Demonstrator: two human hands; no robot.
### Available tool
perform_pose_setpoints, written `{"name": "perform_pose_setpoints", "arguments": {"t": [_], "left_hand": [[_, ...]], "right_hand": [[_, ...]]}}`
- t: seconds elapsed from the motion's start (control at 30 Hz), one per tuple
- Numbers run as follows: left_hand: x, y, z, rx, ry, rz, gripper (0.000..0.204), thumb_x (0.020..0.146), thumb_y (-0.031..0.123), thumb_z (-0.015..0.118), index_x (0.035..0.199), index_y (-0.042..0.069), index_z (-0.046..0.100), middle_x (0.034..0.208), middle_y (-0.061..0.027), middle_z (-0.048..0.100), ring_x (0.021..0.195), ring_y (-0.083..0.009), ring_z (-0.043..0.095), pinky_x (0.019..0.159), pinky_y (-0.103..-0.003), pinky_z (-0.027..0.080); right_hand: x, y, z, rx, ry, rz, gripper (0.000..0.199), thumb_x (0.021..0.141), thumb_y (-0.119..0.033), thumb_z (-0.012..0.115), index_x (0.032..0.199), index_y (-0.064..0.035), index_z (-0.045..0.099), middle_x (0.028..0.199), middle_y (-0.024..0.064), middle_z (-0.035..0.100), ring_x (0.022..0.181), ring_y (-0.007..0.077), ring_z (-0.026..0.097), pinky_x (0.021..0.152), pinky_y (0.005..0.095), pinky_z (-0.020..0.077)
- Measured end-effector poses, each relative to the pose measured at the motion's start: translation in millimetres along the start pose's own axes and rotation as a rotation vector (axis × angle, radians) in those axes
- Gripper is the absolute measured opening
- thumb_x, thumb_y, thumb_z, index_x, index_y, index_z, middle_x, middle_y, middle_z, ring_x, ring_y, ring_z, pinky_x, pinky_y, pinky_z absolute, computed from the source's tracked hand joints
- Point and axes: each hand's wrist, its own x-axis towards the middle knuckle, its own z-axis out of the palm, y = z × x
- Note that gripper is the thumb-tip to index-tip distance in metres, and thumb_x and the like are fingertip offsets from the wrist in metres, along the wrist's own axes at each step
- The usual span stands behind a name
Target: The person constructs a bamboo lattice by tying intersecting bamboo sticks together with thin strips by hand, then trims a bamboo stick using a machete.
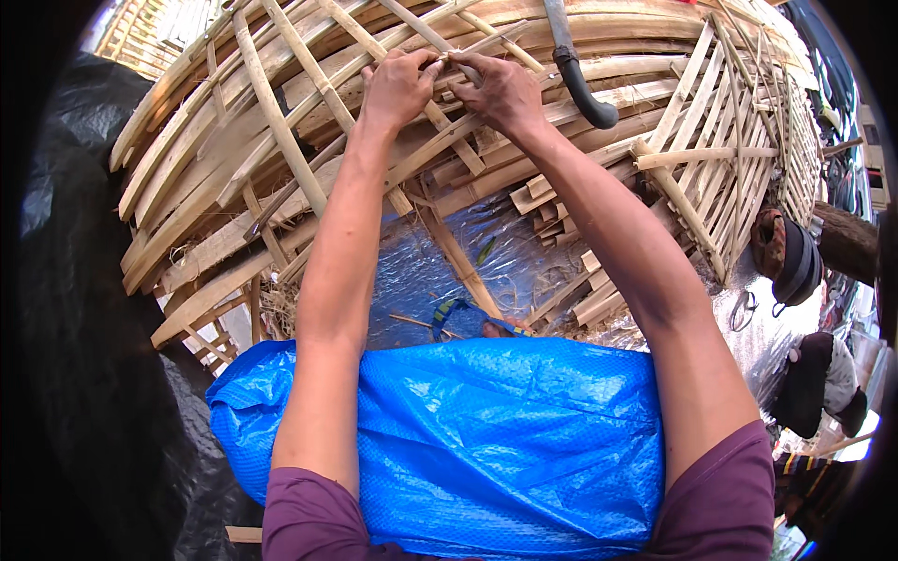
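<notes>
My arms stretch forward over a pile of long split bamboo strips [224, 178]. My left hand [398, 89] is closed, with thumb and fingers pinched at a slender pale strip [447, 57]. Close beside it, my right hand [503, 92] pinches the same spot from the other side. The fingertips almost meet and partly hide the strip, so its ends and exact shape do not show. Crossing bamboo slats [318, 75] form an open lattice on top of the pile, directly under my hands.
A blue plastic sheet [505, 430] covers my lap. Right of my hands hangs a dark hooked handle [589, 105]. Farther right stands a slatted bamboo panel [716, 150]. Short bamboo pieces [599, 299] lie on a shiny ground sheet [421, 271]. Black plastic sheeting [94, 327] hangs at left.
</notes>
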Motion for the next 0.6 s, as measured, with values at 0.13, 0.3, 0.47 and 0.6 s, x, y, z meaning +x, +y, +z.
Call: {"name": "perform_pose_setpoints", "arguments": {"t": [0.13,0.3,0.47,0.6], "left_hand": [[14.1,1.4,-17.8,-0.189,-0.357,-0.091,0.032,0.094,0.036,0.056,0.12,0.022,0.068,0.113,-0.0092,0.069,0.113,-0.0308,0.061,0.107,-0.065,0.026],[19.9,-13.9,-15.6,-0.297,-0.45,-0.061,0.035,0.093,0.035,0.055,0.124,0.021,0.065,0.116,-0.0058,0.069,0.115,-0.0287,0.06,0.106,-0.062,0.028],[24.0,-30.6,-7.0,-0.354,-0.399,-0.022,0.035,0.095,0.03,0.048,0.125,0.022,0.065,0.119,-0.0066,0.068,0.116,-0.0287,0.06,0.106,-0.061,0.029],[21.1,-9.2,-6.3,-0.249,-0.337,-0.035,0.037,0.096,0.021,0.049,0.127,0.005,0.061,0.117,-0.0157,0.067,0.106,-0.025,0.063,0.094,-0.033,0.046]], "right_hand": [[-5.3,-4.5,12.9,-0.109,0.168,-0.122,0.039,0.076,-0.033,0.077,0.112,-0.0207,0.067,0.091,0.0109,0.07,0.086,0.0306,0.068,0.076,0.0434,0.0511],[-1.3,-8.2,20.3,-0.148,0.186,-0.077,0.032,0.079,-0.033,0.076,0.103,-0.015,0.063,0.088,0.0109,0.069,0.086,0.0306,0.068,0.076,0.0452,0.0474],[-1.0,-11.0,18.8,-0.143,0.194,-0.124,0.03,0.086,-0.031,0.066,0.112,-0.0162,0.064,0.091,0.0132,0.07,0.085,0.0326,0.069,0.073,0.0451,0.051],[-2.4,-4.8,17.9,-0.157,0.174,-0.103,0.029,0.087,-0.03,0.064,0.112,-0.0159,0.064,0.092,0.0143,0.07,0.084,0.0329,0.069,0.073,0.045,0.0512]]}}
